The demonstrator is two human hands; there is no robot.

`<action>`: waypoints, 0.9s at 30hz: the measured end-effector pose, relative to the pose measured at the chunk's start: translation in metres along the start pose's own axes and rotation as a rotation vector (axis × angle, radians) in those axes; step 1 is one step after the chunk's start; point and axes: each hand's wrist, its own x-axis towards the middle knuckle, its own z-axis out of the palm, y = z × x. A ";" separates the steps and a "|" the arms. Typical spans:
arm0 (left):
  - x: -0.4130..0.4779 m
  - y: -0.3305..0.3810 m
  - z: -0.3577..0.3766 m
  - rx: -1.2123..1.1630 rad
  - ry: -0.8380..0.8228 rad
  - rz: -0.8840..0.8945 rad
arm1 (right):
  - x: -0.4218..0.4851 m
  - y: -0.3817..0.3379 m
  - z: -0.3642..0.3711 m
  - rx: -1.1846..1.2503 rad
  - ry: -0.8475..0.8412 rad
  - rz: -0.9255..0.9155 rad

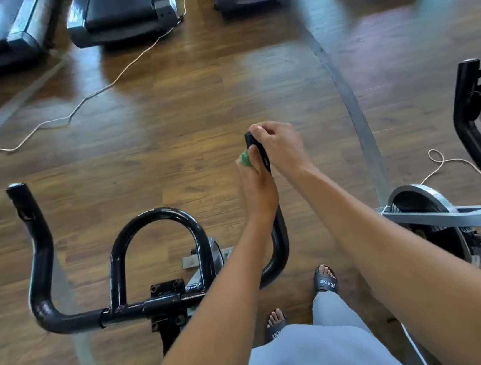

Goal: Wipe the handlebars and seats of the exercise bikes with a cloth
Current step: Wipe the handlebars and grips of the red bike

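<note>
Black handlebars [163, 301] of an exercise bike fill the lower middle, with a centre loop and two upturned ends. My left hand [257, 187] grips the right upturned bar end with a green cloth [244, 159] wrapped under its fingers. My right hand [277, 143] holds the tip of that same bar end [253, 141] from the right, fingers curled round it. The left bar end [25, 209] stands free. No seat shows in this view.
A second bike with a silver flywheel [422, 209] and black handlebar [469, 125] stands at the right. Treadmills [122, 13] line the far edge. White cords [91, 95] trail across the wooden floor. My sandalled feet [325, 278] stand beside the bike.
</note>
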 end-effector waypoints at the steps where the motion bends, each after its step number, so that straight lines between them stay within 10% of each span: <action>1: -0.004 -0.003 0.003 0.064 0.015 -0.035 | 0.001 0.000 -0.002 0.010 -0.019 0.027; 7: -0.078 -0.022 -0.028 0.399 -0.364 -0.286 | -0.002 0.000 -0.005 0.104 -0.087 0.091; 14: -0.089 -0.027 -0.121 1.181 -0.863 0.333 | -0.002 -0.002 -0.008 0.085 -0.109 0.113; 27: -0.143 -0.072 -0.109 1.212 -0.179 0.588 | 0.001 -0.005 -0.020 0.136 -0.138 0.159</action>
